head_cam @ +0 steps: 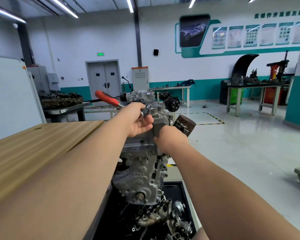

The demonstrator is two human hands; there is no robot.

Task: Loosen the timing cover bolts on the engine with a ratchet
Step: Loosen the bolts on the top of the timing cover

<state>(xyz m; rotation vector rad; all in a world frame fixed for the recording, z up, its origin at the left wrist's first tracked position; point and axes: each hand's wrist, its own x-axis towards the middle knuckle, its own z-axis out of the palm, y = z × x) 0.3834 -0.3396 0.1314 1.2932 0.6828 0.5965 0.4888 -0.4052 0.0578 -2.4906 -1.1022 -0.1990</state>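
Red-handled ratchet (106,97) is lying at mid-frame, its head atop the grey engine (142,172), with the left hand (137,120) pinching that head between thumb and fingers. The right hand (171,140) is gripping the engine's right edge just below, its fingers curling behind the casting.

Right hand (171,138) fingers hidden (behind engine (142,172)).

A wooden tabletop (42,146) lies at your left. Below you, a black tray (177,192) holds what look like loose metal castings (156,217).
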